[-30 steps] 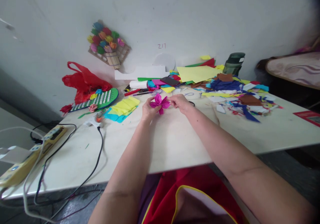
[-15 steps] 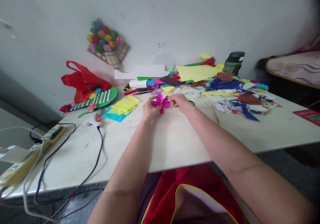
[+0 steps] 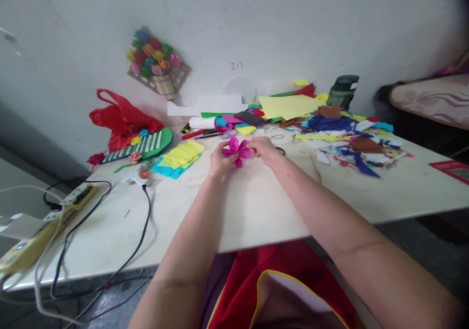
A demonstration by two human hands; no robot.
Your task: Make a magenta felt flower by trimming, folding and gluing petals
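Note:
A magenta paper flower (image 3: 237, 150) with several pointed petals is held up above the white table (image 3: 256, 207). My left hand (image 3: 220, 160) is closed on its left side, the thumb across the lower petals. From the right, my right hand (image 3: 263, 150) pinches the tip of a petal between thumb and fingers. Left of my hands lie yellow paper sheets (image 3: 183, 154) on top of blue paper sheets (image 3: 172, 168). Beside them rests a white glue gun (image 3: 138, 175) with a black cord.
Paper scraps (image 3: 361, 150) are heaped at the back right near a green bottle (image 3: 343, 92). Along the left stand a red plastic bag (image 3: 120, 116), a green board with white rows (image 3: 152, 143) and a power strip (image 3: 47, 226) with trailing cords. A flower decoration (image 3: 154, 57) hangs on the wall.
The flower has turned slightly in my fingers, and its right petal now sits in my right hand's pinch. Both hands stay in nearly the same place.

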